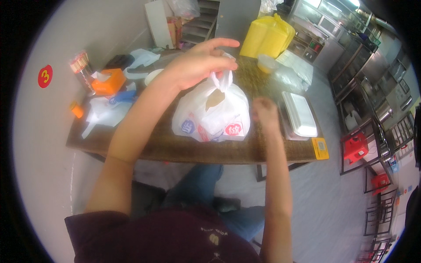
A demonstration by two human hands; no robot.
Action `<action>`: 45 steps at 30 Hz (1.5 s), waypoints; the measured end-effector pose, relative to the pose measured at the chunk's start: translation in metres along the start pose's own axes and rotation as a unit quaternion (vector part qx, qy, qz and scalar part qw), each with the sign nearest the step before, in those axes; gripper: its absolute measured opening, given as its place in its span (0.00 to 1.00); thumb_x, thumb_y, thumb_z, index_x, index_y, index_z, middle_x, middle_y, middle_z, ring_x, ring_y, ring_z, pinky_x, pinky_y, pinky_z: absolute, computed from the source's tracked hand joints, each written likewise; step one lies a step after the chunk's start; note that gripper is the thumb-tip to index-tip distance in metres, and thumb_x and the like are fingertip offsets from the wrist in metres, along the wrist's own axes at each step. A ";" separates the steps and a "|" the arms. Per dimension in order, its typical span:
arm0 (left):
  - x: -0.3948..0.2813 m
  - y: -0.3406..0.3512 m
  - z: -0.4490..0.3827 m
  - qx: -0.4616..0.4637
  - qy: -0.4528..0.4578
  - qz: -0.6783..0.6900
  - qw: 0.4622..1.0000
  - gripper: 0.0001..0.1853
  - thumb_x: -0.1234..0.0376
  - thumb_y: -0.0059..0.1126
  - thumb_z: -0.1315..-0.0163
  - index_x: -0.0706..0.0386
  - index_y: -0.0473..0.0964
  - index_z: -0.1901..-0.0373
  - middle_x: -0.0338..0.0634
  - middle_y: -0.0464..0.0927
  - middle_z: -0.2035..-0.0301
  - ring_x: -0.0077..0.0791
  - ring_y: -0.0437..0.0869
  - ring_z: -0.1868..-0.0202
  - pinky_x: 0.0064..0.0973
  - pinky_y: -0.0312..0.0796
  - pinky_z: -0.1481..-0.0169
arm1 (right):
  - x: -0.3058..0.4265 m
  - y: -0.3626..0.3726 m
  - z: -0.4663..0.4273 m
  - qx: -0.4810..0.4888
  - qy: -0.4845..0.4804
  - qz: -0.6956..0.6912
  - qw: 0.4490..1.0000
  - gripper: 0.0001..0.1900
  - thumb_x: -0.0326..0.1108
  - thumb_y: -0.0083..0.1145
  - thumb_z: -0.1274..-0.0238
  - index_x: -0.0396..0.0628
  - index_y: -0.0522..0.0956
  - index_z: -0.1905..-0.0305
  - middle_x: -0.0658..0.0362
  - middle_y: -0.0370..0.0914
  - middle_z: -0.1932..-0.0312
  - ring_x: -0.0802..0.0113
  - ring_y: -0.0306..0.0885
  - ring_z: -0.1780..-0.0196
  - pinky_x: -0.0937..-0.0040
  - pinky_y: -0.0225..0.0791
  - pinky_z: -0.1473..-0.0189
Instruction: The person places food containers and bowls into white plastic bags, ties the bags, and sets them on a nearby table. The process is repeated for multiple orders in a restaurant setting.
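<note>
A filled white plastic bag point(213, 111) with red and blue printing rests on the dark wooden table point(158, 149) before me. Its top is gathered into handles, and my left hand point(210, 60) grips them between thumb and fingers, with the index finger stretched out. Through a gap below the handles something brown shows inside; the rest of the contents is hidden. My right hand point(265, 113), blurred, is just right of the bag with curled fingers. Whether it holds anything is unclear. Right of that hand lies a white lidded foam container point(300, 114).
An orange tissue box point(109, 82), a holder of wrapped chopsticks point(82, 70) and loose plastic bags point(107, 110) line the left side. A yellow bag point(267, 36), a round plastic tub point(267, 63) and clear film point(289, 79) lie at the far right. A wall point(42, 125) borders the left.
</note>
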State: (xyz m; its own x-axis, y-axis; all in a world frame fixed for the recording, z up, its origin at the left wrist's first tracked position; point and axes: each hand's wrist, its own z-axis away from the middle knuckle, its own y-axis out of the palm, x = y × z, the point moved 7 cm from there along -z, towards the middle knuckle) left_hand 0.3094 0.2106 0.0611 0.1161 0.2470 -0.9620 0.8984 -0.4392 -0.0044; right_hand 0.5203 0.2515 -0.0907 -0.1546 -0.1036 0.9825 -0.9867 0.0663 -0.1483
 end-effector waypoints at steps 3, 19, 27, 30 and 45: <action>-0.002 -0.003 -0.002 0.009 0.003 -0.034 0.999 0.27 0.71 0.58 0.42 0.59 0.64 0.39 0.37 0.75 0.65 0.16 0.74 0.65 0.16 0.66 0.64 | 0.122 0.036 0.030 0.125 -0.194 -0.053 0.971 0.20 0.33 0.61 0.46 0.35 0.74 0.49 0.50 0.77 0.55 0.67 0.74 0.51 0.67 0.67 0.48; -0.016 -0.006 -0.007 -0.025 0.011 -0.163 0.986 0.24 0.67 0.59 0.40 0.59 0.65 0.42 0.38 0.75 0.68 0.21 0.76 0.67 0.19 0.68 0.62 | 0.146 0.091 0.024 0.171 -0.206 -0.153 0.951 0.24 0.23 0.49 0.43 0.33 0.62 0.40 0.52 0.75 0.60 0.70 0.75 0.59 0.73 0.70 0.60; 0.041 -0.034 0.003 -0.096 0.054 -0.239 0.965 0.17 0.56 0.44 0.30 0.57 0.71 0.71 0.29 0.65 0.77 0.15 0.63 0.74 0.17 0.55 0.71 | 0.128 0.093 -0.004 0.113 -0.095 -0.303 0.942 0.16 0.19 0.44 0.49 0.38 0.66 0.53 0.54 0.72 0.76 0.66 0.75 0.76 0.67 0.69 0.76; 0.057 -0.075 -0.002 -0.158 -0.012 -0.022 0.987 0.16 0.54 0.46 0.31 0.54 0.69 0.72 0.29 0.64 0.79 0.16 0.63 0.76 0.18 0.57 0.70 | 0.132 0.106 -0.006 0.140 -0.171 -0.235 0.947 0.13 0.30 0.60 0.55 0.37 0.74 0.64 0.55 0.74 0.75 0.68 0.74 0.71 0.69 0.67 0.71; 0.067 -0.071 -0.005 -0.182 -0.064 0.083 0.978 0.13 0.58 0.46 0.30 0.57 0.71 0.63 0.31 0.63 0.76 0.15 0.65 0.74 0.16 0.56 0.70 | 0.153 0.109 0.024 0.019 -0.452 0.149 0.879 0.07 0.29 0.56 0.51 0.34 0.77 0.74 0.48 0.77 0.80 0.59 0.79 0.74 0.63 0.69 0.74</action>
State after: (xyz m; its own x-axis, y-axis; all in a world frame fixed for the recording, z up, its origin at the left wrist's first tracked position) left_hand 0.2553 0.2626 -0.0013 0.2408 0.0778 -0.9675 0.9654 -0.1218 0.2305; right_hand 0.3880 0.2189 0.0407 -0.3662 -0.8344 0.4118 -0.8940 0.1927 -0.4046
